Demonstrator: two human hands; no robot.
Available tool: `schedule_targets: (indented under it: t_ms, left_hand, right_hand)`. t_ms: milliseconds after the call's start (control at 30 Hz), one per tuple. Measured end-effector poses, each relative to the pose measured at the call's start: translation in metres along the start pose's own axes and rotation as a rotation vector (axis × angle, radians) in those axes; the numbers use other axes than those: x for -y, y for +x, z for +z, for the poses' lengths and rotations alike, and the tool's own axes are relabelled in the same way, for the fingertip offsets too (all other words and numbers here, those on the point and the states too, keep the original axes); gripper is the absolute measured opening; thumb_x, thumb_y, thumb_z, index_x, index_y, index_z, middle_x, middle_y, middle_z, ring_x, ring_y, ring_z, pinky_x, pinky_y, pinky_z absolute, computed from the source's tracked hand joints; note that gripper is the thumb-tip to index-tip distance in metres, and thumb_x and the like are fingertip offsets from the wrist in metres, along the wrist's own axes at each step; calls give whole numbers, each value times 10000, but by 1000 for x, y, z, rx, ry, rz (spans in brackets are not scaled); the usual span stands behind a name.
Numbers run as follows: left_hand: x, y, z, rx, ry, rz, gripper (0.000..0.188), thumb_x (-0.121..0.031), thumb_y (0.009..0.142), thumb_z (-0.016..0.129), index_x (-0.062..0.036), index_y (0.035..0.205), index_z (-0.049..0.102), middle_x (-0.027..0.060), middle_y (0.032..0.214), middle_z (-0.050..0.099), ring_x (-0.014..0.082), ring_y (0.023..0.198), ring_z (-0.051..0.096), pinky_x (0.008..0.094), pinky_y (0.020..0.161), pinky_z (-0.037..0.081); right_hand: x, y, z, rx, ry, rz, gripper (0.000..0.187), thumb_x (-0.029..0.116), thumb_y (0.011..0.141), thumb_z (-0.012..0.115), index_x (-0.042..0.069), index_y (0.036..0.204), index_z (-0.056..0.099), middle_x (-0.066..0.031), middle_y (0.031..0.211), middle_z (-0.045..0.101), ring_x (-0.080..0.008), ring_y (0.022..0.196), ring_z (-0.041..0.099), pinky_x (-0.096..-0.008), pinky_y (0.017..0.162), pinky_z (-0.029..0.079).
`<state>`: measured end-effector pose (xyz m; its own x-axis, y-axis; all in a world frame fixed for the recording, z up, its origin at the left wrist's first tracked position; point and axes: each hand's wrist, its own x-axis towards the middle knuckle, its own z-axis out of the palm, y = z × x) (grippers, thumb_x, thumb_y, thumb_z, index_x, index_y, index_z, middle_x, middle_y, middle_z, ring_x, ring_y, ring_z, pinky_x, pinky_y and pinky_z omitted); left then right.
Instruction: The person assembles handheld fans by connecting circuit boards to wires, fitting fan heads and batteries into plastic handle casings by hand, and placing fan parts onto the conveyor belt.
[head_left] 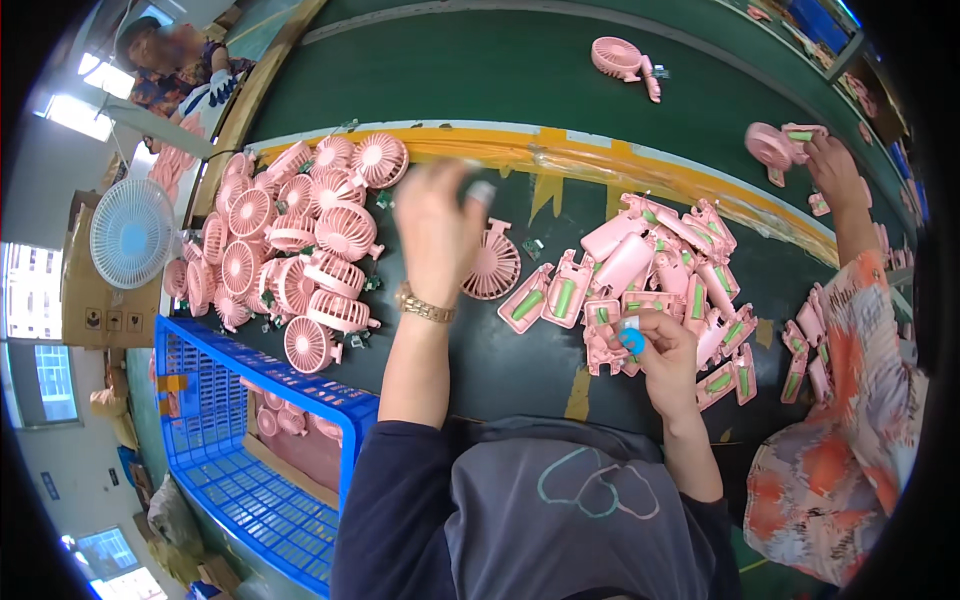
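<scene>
My left hand (432, 225), smeared by motion, is over the table beside a pink mini fan head (492, 268); a white covering shows on a fingertip, and whether it holds anything is unclear. To its left lies a heap of pink fan heads (295, 235) with small green circuit boards. My right hand (668, 365) is closed with its fingertips together, one wearing a blue finger cover (632, 341). What lies between those fingers is hidden. Just beyond it is a pile of pink handle shells (655, 255) holding green cylinders. Two such shells (565, 290) lie apart, left of the pile.
A blue plastic crate (270, 385) with pink fan heads inside stands at lower left. Yellow tape (560, 150) edges the table before a green conveyor belt (450, 70). At right a co-worker's hand (832, 165) touches pink parts. Another person (180, 65) sits at far left.
</scene>
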<state>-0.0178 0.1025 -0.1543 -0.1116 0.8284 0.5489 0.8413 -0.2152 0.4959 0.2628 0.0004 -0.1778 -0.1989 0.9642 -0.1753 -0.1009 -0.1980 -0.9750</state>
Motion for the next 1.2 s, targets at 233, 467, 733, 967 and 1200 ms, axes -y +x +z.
schedule_targets:
  t_ms: [233,467,733,967,1200]
  left_hand:
    - [43,-37,-30,-144,704,-303,520,-334,754,727,-132,1200,552,213,1380,356,441,1306,259,648,1025,190]
    - [64,-22,-58,-102,892,-695,649,-439,703,743,-182,1249,503,228,1377,330,470,1291,279,700,904,312]
    - [37,-12,-42,81,765,-362,625,-362,683,774,-217,1243,537,168,1378,400,402,1303,316,626,1028,231]
    - [80,0,-83,103,799,-910,804,-657,679,664,-289,1352,421,217,1460,259,537,1306,223,773,903,243]
    - [18,-5,-22,-89,595,-246,423,-317,728,740,-56,1035,615,199,1053,601,373,1040,546,481,892,430]
  right_hand:
    - [-15,-9,3,113,-41,70,113,85,916,562,-1,989,569,-57,835,641,-101,753,603,-221,683,457]
    - [-2,-3,24,289,-76,5,83,26,915,545,-18,985,546,-71,877,634,-117,792,605,-239,717,486]
    - [-10,-11,40,522,-77,231,93,16,927,503,-22,997,553,-84,917,655,-105,865,632,-244,714,508]
    - [-24,-25,33,484,15,276,65,12,924,527,-27,973,540,-58,909,634,-101,798,628,-234,702,525]
    - [-26,-26,43,477,92,308,109,9,922,529,-44,1017,542,-80,894,635,-118,805,635,-249,696,533]
